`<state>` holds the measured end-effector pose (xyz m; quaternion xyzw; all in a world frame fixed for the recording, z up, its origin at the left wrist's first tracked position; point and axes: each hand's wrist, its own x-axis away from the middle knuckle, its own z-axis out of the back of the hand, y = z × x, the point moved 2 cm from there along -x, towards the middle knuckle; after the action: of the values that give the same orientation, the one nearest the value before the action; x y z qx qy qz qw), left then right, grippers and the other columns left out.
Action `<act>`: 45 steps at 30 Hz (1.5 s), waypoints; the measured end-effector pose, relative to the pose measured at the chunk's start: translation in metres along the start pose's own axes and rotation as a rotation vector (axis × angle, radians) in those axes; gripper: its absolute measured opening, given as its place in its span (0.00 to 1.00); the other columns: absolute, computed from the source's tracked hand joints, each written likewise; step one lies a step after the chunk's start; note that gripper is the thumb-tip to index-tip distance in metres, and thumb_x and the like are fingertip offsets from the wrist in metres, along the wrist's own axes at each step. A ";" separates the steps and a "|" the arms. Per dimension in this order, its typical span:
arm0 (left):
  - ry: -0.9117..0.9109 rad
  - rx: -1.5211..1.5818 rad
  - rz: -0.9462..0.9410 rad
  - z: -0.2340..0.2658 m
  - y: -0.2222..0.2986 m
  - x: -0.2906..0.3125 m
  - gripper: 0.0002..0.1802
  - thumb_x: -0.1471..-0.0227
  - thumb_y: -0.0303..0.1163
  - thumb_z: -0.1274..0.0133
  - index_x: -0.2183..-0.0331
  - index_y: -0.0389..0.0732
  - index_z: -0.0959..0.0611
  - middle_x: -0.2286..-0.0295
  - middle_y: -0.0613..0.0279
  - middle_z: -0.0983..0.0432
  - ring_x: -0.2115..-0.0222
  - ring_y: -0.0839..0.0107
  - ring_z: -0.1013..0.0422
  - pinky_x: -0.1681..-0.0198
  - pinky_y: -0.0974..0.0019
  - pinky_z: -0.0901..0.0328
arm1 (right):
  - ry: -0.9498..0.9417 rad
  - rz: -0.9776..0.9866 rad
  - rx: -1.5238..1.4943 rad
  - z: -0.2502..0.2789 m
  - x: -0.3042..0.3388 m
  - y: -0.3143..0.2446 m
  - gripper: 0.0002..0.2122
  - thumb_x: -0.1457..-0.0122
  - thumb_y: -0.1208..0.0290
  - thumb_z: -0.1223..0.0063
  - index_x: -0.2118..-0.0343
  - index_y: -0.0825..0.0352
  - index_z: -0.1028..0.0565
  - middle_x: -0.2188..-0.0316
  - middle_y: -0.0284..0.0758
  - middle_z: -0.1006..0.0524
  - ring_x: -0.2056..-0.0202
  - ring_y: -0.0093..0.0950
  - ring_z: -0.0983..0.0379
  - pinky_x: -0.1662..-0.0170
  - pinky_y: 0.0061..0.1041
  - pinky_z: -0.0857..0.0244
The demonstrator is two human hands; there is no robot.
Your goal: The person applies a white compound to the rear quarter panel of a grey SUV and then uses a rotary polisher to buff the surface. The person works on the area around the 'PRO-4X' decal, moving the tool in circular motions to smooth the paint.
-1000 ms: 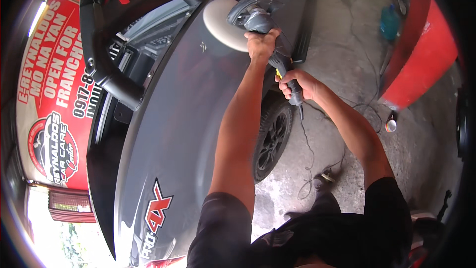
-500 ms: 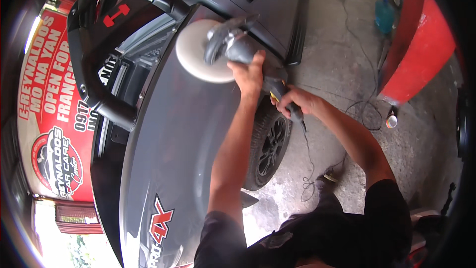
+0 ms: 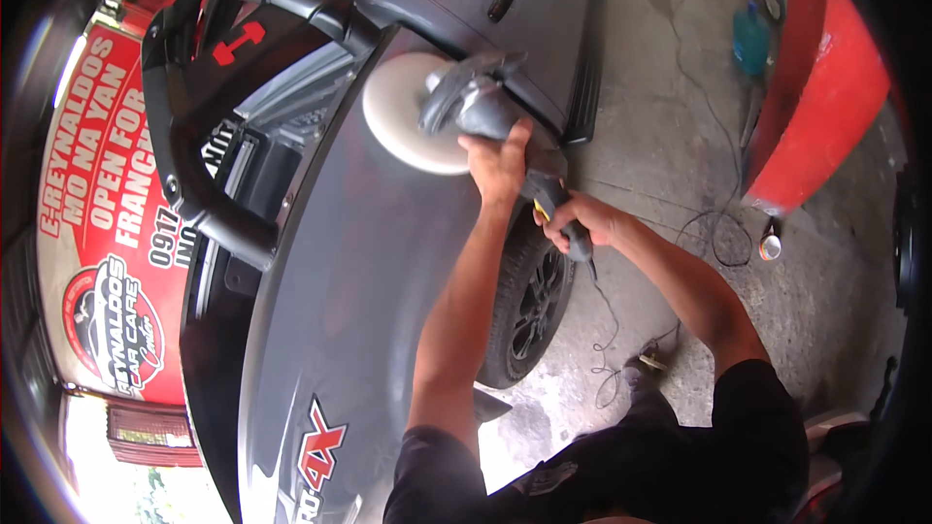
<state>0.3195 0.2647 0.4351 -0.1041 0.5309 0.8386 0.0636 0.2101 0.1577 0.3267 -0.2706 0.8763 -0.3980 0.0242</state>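
Note:
A corded car polisher with a round white pad is pressed to the upper side of a grey pickup truck. The pad's rim looks smeared, as if spinning. My left hand wraps around the polisher's body just behind its head. Round the rear handle is my right hand, its fingers closed near the yellow-marked switch area. From the handle's end a dark cord hangs down to the floor. Below the tool sits the truck's wheel, partly hidden by my left arm.
A black roll bar rises over the truck bed at the left, before a red banner. At the right stand a red panel and a blue-green water jug. A small can and looped cable lie on the concrete floor.
The polisher and both my hands stay on the truck's side, with the pad slightly farther right and lower in view. The whole scene has shifted a little as my head moved.

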 end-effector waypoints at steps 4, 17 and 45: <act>-0.068 -0.022 0.042 0.000 0.011 -0.049 0.52 0.60 0.47 0.27 0.49 0.16 0.34 0.55 0.37 0.24 0.56 0.56 0.24 0.51 0.60 0.30 | -0.003 0.037 -0.071 -0.013 -0.028 -0.027 0.11 0.48 0.74 0.43 0.61 0.66 0.29 0.79 0.32 0.28 0.81 0.23 0.32 0.73 0.28 0.36; 0.262 0.469 0.120 0.142 0.025 0.158 0.45 0.53 0.43 0.30 0.44 0.29 0.36 0.55 0.46 0.25 0.55 0.60 0.27 0.48 0.57 0.33 | -0.026 -0.034 0.418 -0.135 0.082 0.030 0.16 0.58 0.77 0.35 0.64 0.70 0.25 0.78 0.36 0.27 0.81 0.29 0.27 0.78 0.29 0.33; 0.011 0.279 -0.383 0.368 -0.002 0.462 0.48 0.43 0.65 0.53 0.40 0.33 0.35 0.48 0.44 0.35 0.58 0.50 0.25 0.57 0.49 0.27 | 0.023 0.661 0.808 -0.335 0.210 0.328 0.32 0.56 0.70 0.35 0.43 0.63 0.27 0.65 0.41 0.19 0.64 0.42 0.21 0.61 0.39 0.29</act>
<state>-0.1677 0.5962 0.4739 -0.1979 0.6124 0.7292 0.2323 -0.2043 0.4597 0.3589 0.0556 0.6915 -0.6787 0.2412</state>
